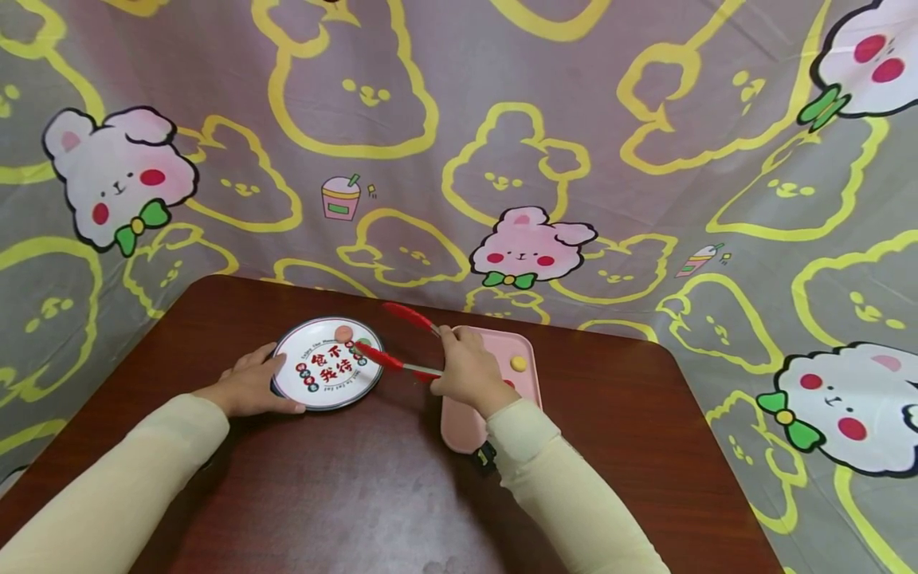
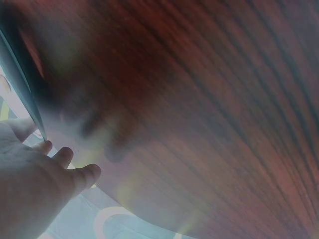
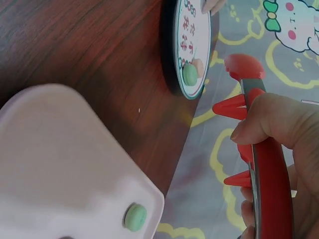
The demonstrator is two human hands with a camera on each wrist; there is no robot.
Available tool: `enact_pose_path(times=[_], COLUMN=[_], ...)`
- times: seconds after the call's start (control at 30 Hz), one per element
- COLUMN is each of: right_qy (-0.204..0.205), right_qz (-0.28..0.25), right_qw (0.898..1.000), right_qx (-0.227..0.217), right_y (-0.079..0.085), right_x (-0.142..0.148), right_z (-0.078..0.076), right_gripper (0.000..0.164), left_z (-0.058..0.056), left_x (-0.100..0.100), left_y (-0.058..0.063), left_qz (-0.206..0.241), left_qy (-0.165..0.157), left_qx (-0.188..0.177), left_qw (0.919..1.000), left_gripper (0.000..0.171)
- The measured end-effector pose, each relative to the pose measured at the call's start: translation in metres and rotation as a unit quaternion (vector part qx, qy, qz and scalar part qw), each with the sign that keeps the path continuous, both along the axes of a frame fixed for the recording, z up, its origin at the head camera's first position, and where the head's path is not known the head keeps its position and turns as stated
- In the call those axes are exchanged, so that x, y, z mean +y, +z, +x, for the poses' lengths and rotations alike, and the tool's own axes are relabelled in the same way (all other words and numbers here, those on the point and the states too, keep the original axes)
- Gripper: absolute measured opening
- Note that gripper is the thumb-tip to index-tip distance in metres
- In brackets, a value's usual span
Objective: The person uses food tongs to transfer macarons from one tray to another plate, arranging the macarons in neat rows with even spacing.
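Observation:
In the head view my left hand [image 1: 247, 385] rests against the left rim of a round white plate [image 1: 287, 383] with red characters, thumb along its front edge. In the left wrist view its relaxed fingers [image 2: 65, 157] touch the plate's edge. On the plate lie a pink macaron [image 1: 344, 334] and a green macaron [image 3: 190, 74]. My right hand [image 1: 469, 368] grips red-handled tongs [image 3: 271, 184] above a pink tray [image 1: 459, 430]. The tongs' two arms are spread with nothing between them, the nearer red tip overlapping the plate's right side in the head view.
On the tray sit a yellow macaron [image 1: 518, 363], a red one [image 1: 510, 384] partly behind my wrist, and a green one [image 3: 135, 217]. A small black tag-like object [image 1: 484, 456] lies by the tray's front edge. A patterned curtain [image 1: 402, 183] hangs behind the brown table [image 1: 344, 486].

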State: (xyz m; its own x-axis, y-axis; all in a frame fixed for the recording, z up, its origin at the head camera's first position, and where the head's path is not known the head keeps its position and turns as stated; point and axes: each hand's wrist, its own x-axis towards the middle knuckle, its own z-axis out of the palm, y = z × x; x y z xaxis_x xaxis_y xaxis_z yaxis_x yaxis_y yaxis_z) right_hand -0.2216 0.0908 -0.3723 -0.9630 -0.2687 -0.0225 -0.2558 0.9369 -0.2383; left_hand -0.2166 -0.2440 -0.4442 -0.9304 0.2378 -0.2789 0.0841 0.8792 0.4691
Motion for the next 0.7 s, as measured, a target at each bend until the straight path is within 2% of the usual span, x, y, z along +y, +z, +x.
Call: enact_pose_path(times=[0.27, 0.7], right_qy=[-0.007, -0.026], right_qz=[-0.031, -0.048], right_qw=[0.999, 0.998], right_qx=[0.011, 0.031], right_y=[0.003, 0.005], right_x=[0.014, 0.032], right_z=[0.005, 0.010], right_gripper=[0.086, 0.090], left_z=[0.001, 0.001], left_x=[0.000, 0.000], left_y=[0.000, 0.000], left_qz=[0.000, -0.004], left_qy=[0.000, 0.001], left_qx=[0.004, 0.005], left_qw=[1.0000, 1.0000], left_gripper=[0.117, 0.119])
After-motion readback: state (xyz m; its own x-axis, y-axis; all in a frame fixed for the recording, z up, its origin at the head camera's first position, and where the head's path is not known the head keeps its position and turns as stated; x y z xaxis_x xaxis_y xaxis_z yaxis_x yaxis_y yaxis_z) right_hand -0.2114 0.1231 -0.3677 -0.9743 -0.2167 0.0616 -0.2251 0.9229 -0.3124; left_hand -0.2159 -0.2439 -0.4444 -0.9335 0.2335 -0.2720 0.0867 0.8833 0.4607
